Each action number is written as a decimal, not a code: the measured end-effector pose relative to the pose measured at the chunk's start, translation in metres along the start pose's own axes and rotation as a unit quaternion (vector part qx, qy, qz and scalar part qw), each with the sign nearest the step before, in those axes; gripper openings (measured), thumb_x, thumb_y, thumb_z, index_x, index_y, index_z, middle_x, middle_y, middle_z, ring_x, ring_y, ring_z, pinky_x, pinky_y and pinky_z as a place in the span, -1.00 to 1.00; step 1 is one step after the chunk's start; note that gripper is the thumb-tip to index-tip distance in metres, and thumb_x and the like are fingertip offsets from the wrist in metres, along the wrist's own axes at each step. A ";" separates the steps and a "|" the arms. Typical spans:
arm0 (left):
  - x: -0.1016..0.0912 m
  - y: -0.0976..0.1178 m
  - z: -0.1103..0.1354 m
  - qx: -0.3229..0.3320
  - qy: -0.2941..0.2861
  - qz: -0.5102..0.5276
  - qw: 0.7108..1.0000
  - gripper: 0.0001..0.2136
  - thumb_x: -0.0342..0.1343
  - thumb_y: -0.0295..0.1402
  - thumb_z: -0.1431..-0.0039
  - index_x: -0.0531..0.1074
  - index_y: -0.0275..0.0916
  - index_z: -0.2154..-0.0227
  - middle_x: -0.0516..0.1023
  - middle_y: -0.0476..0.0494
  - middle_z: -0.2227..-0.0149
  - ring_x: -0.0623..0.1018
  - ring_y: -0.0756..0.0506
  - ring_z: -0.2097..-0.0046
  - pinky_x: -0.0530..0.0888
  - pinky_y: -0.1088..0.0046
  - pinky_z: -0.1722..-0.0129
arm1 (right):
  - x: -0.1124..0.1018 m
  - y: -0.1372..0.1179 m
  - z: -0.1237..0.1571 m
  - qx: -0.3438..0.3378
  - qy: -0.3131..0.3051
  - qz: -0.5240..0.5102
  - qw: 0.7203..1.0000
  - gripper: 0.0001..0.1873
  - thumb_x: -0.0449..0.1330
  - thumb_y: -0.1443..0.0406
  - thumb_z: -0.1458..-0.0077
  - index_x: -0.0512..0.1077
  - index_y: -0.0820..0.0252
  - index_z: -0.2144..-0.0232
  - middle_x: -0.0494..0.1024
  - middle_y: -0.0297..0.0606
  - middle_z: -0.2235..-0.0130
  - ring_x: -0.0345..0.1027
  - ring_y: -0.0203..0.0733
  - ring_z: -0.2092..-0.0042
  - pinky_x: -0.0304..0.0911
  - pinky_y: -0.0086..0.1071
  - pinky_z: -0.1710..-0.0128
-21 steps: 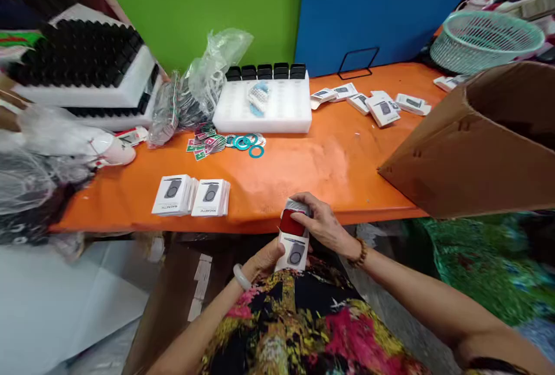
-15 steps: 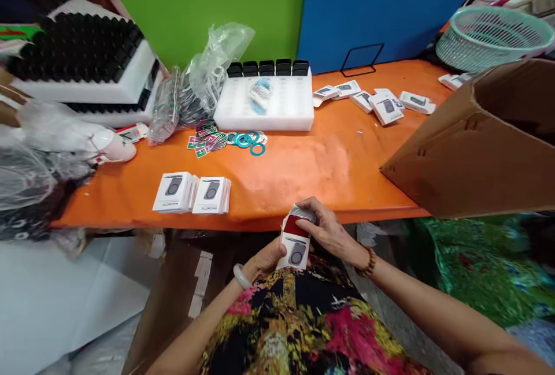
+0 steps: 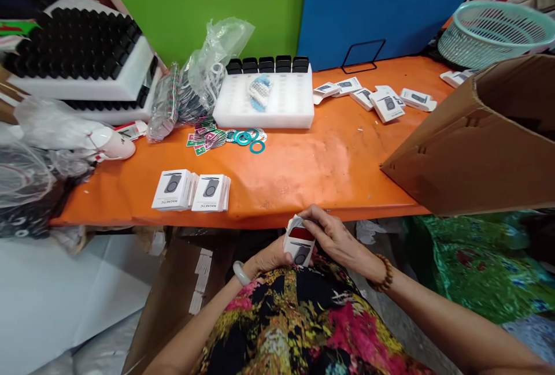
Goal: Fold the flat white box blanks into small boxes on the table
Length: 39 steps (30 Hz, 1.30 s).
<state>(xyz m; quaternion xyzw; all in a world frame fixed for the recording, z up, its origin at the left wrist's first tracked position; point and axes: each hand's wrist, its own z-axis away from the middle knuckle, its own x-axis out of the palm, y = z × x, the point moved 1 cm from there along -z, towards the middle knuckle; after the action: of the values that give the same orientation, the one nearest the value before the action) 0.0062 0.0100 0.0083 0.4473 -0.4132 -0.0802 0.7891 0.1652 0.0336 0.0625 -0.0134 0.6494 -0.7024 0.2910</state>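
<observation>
My left hand (image 3: 274, 254) is closed around a small white carton (image 3: 299, 253) at my lap, just below the table's front edge. The carton is tilted, its top end open, and a grey device is printed on its front. Dark red material (image 3: 302, 233) shows inside the opening. At that open end my right hand (image 3: 333, 236) has its fingers closed on the carton's edge and flap; the thumb is partly hidden. To the left on the table stand two stacks of similar cartons, a left stack (image 3: 170, 189) and a right stack (image 3: 209, 193), both with MAGNETIC printed on top.
A white foam tray (image 3: 286, 109) with a row of black pieces stands at the back, teal rings (image 3: 257, 147) and cards (image 3: 207, 137) before it. Loose cartons (image 3: 387, 106) lie at right, near a cardboard box (image 3: 468, 161) and a mint basket (image 3: 494, 34). Black-topped foam trays (image 3: 78, 89) are stacked left.
My right fingers have shifted from the insert to the top edge of the carton. A grey piece in the opening is no longer visible, and the carton sits slightly further right.
</observation>
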 end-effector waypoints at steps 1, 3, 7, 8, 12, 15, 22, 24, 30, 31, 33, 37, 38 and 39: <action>0.000 0.000 0.000 -0.003 -0.003 -0.001 1.000 -0.27 0.23 0.19 0.39 0.47 -0.30 0.21 0.53 -0.13 0.44 0.53 -0.14 0.36 0.38 0.41 0.33 | 0.000 0.000 0.001 0.000 0.007 0.017 1.000 -0.86 -0.04 0.30 -0.23 0.31 0.13 0.25 0.47 -0.31 0.31 0.35 -0.26 0.28 0.22 -0.40 0.29; 0.000 -0.001 -0.001 -0.007 -0.006 -0.001 1.000 -0.24 0.23 0.20 0.40 0.45 -0.30 0.18 0.54 -0.15 0.40 0.53 -0.15 0.35 0.39 0.38 0.32 | 0.000 0.001 0.003 0.000 0.004 0.048 0.999 -0.86 -0.04 0.30 -0.23 0.32 0.13 0.25 0.48 -0.30 0.29 0.34 -0.24 0.28 0.21 -0.38 0.27; 0.000 -0.004 -0.003 -0.009 -0.013 -0.003 1.000 -0.21 0.24 0.20 0.41 0.41 -0.28 0.12 0.54 -0.22 0.31 0.53 -0.21 0.29 0.41 0.30 0.26 | 0.003 0.006 0.005 -0.016 -0.024 0.097 0.995 -0.84 -0.03 0.34 -0.23 0.36 0.14 0.28 0.47 -0.30 0.33 0.30 -0.23 0.29 0.19 -0.34 0.25; -0.001 -0.005 -0.003 -0.008 -0.013 -0.003 1.000 -0.20 0.24 0.20 0.41 0.40 -0.28 0.12 0.54 -0.23 0.29 0.53 -0.24 0.25 0.41 0.28 0.24 | 0.004 0.007 0.005 -0.029 -0.029 0.108 0.993 -0.84 -0.02 0.34 -0.23 0.36 0.15 0.28 0.47 -0.29 0.34 0.30 -0.23 0.29 0.19 -0.33 0.23; -0.004 -0.007 -0.001 0.005 -0.001 -0.003 1.000 -0.22 0.20 0.22 0.34 0.41 -0.29 0.11 0.50 -0.26 0.17 0.44 -0.34 0.06 0.37 0.15 0.11 | 0.013 0.005 0.012 -0.083 -0.027 0.163 0.983 -0.84 0.06 0.30 -0.19 0.41 0.13 0.20 0.44 -0.20 0.21 0.26 -0.17 0.18 0.18 -0.25 0.14; -0.008 -0.009 0.000 0.009 0.001 -0.013 1.000 -0.22 0.18 0.23 0.30 0.41 -0.30 0.10 0.47 -0.27 0.12 0.37 -0.36 -0.02 0.33 0.10 0.05 | 0.017 0.005 0.017 -0.089 -0.020 0.179 0.980 -0.81 0.09 0.27 -0.18 0.42 0.13 0.16 0.44 -0.17 0.17 0.23 -0.13 0.14 0.17 -0.20 0.12; -0.019 -0.016 0.007 0.085 0.194 -0.028 0.977 -0.46 0.28 -0.12 0.10 0.32 -0.21 0.06 0.48 -0.17 0.15 0.48 -0.13 0.13 0.40 0.33 0.10 | 0.019 0.018 0.015 -0.095 -0.001 0.158 0.983 -0.83 0.09 0.31 -0.17 0.38 0.17 0.17 0.49 -0.17 0.22 0.24 -0.11 0.19 0.18 -0.19 0.17; -0.020 -0.014 0.014 0.103 0.242 -0.029 0.964 -0.51 0.30 -0.26 0.09 0.30 -0.17 0.07 0.48 -0.10 0.20 0.49 -0.04 0.24 0.42 0.44 0.21 | 0.024 0.022 0.014 -0.102 0.026 0.138 0.985 -0.87 0.10 0.30 -0.15 0.39 0.16 0.22 0.48 -0.19 0.26 0.26 -0.11 0.19 0.20 -0.19 0.17; -0.021 -0.012 0.029 0.113 0.291 -0.059 0.948 -0.62 0.30 -0.32 0.10 0.37 -0.23 0.18 0.51 -0.07 0.25 0.50 -0.01 0.30 0.44 0.49 0.27 | 0.045 0.038 0.022 -0.082 0.165 0.021 0.983 -0.59 0.22 0.28 -0.03 0.27 0.10 0.05 0.23 -0.07 -0.04 0.18 -0.03 -0.08 0.25 -0.15 0.01; -0.022 -0.012 0.030 0.109 0.297 -0.062 0.947 -0.61 0.30 -0.32 0.10 0.39 -0.24 0.17 0.52 -0.08 0.25 0.51 -0.02 0.29 0.44 0.48 0.26 | 0.047 0.041 0.024 -0.061 0.170 -0.012 0.983 -0.59 0.23 0.26 -0.01 0.27 0.10 0.07 0.23 -0.08 -0.03 0.22 -0.05 -0.04 0.29 -0.18 0.05; -0.022 -0.014 0.031 0.100 0.304 -0.077 0.944 -0.62 0.30 -0.30 0.11 0.42 -0.26 0.17 0.54 -0.10 0.26 0.51 -0.05 0.26 0.44 0.47 0.24 | 0.051 0.047 0.026 -0.009 0.152 -0.094 0.984 -0.66 0.23 0.24 -0.02 0.30 0.11 0.12 0.31 -0.14 0.05 0.33 -0.14 0.12 0.35 -0.26 0.17; -0.022 -0.016 0.031 0.077 0.310 -0.117 0.940 -0.67 0.24 -0.22 0.04 0.47 -0.29 0.22 0.55 -0.09 0.33 0.49 -0.03 0.33 0.42 0.50 0.32 | 0.055 0.053 0.028 0.073 0.100 -0.195 0.973 -0.74 0.22 0.18 -0.03 0.37 0.13 0.22 0.42 -0.30 0.30 0.34 -0.28 0.35 0.31 -0.41 0.37; -0.022 -0.016 0.031 0.069 0.315 -0.130 0.938 -0.69 0.20 -0.19 0.00 0.48 -0.30 0.24 0.55 -0.09 0.36 0.48 -0.02 0.37 0.40 0.51 0.37 | 0.056 0.053 0.028 0.084 0.090 -0.202 0.972 -0.75 0.22 0.16 -0.02 0.38 0.14 0.24 0.42 -0.33 0.35 0.32 -0.29 0.37 0.29 -0.43 0.40; -0.022 -0.015 0.031 0.062 0.320 -0.147 0.934 -0.71 0.16 -0.18 -0.04 0.49 -0.30 0.27 0.54 -0.07 0.39 0.46 -0.01 0.40 0.38 0.52 0.40 | 0.056 0.052 0.027 0.093 0.079 -0.205 0.971 -0.75 0.21 0.15 -0.02 0.38 0.15 0.27 0.41 -0.35 0.38 0.30 -0.30 0.41 0.26 -0.44 0.43</action>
<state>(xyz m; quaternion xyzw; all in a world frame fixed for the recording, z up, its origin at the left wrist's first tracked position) -0.0266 -0.0072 -0.0077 0.5526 -0.0729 -0.0220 0.8299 0.1497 -0.0140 -0.0014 -0.0632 0.5860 -0.8030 0.0887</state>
